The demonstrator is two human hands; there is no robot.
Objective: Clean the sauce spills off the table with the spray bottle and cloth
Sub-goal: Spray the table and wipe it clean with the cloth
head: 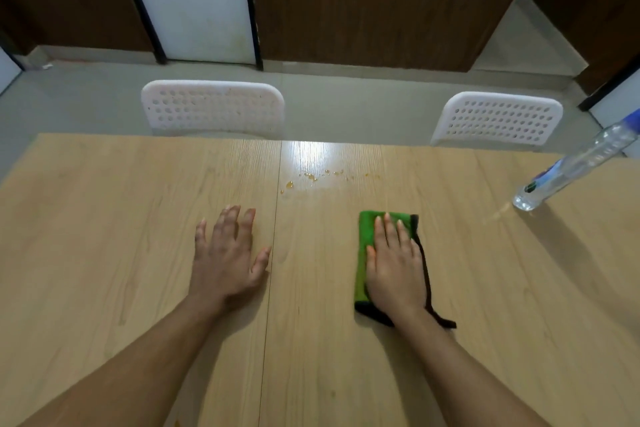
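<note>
There is one table [104, 218] of light wood, with a thin seam running from near to far down its middle, and two white chairs with holes in the backs stand at its far edge: the left chair [213, 107] and the right chair [498, 118]. On the table are one green cloth [365, 246], one spray bottle [575, 163] and one group of small orange sauce spills [311, 177]. Two hands are on the table. The left hand [227, 256] lies flat on the bare wood just left of the seam, its fingers straight and spread, holding nothing. The right hand [396, 267] lies flat on top of the cloth, fingers straight and close together, pressing it on the table without pinching. The cloth is folded, with a dark edge, and it lies right of the seam, near the middle of the table. The sauce spills are farther away than both hands, in a short row across the seam, under a bright reflection of light, and the cloth does not touch them. The spray bottle stands at the far right, well apart from the cloth; it is clear with a blue top and a label, and I cannot tell how much liquid is inside. Wide bare wood lies to the left of the left hand and between the cloth and the bottle.
</note>
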